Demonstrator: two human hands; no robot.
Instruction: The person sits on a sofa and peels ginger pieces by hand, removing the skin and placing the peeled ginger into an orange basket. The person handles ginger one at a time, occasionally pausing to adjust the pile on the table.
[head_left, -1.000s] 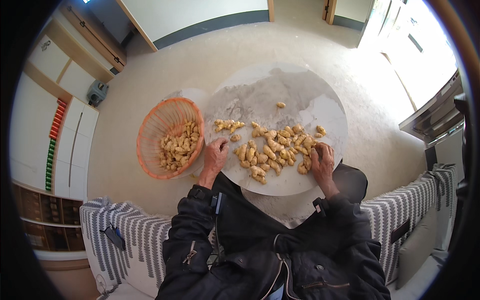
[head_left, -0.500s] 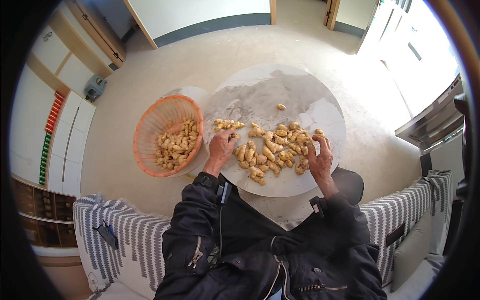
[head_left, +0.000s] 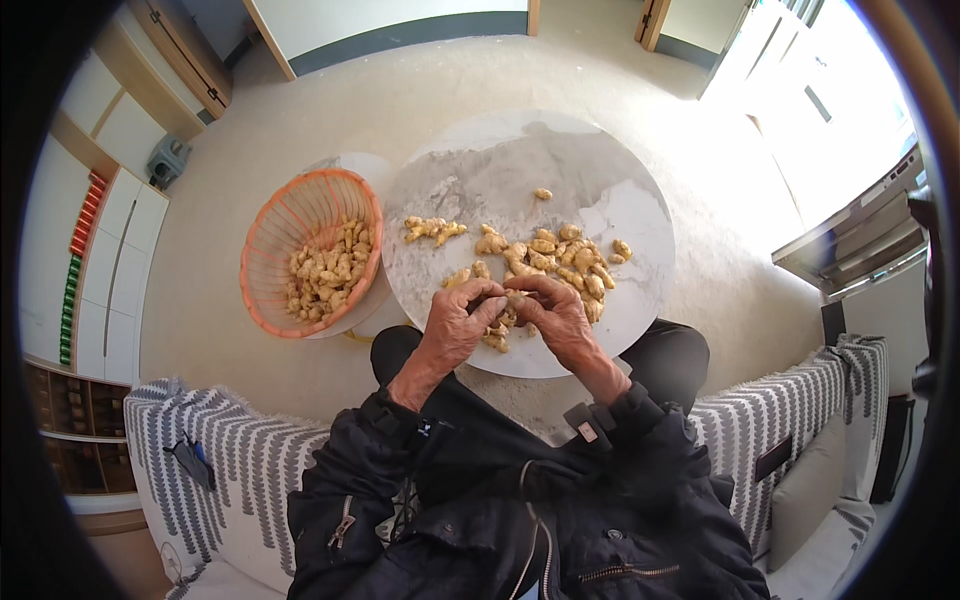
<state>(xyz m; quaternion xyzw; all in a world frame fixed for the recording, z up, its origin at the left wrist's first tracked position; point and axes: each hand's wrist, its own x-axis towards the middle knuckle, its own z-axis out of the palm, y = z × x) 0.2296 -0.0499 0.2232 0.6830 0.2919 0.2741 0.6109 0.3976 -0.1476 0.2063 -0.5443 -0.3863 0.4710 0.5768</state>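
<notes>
Above the near side of a round marble-patterned table (head_left: pixel 610 165), my hands have come together over a spread of ginger roots (head_left: pixel 545 250). My left hand (head_left: pixel 457 328) is closed in a pinch, thumb pointing right. My right hand (head_left: pixel 560 318) meets it with bent, closed fingers. Between the fingertips is a small piece of ginger (head_left: pixel 513 299), mostly covered by the fingers. Some roots lie hidden beneath both hands. A knobbly group of ginger (head_left: pixel 435 229) rests apart at the left, and a single small piece (head_left: pixel 543 193) sits farther back.
An orange mesh plastic basket (head_left: pixel 262 215), partly filled with ginger, stands left of the table on a smaller round table (head_left: pixel 365 165). Behind my arms is a sofa with a grey-and-white patterned cover (head_left: pixel 250 450). A grey stool (head_left: pixel 168 160) stands at the far left.
Both hands have moved inward from either side of the ginger and now meet at the near middle, fingertips together. The view has shifted slightly.
</notes>
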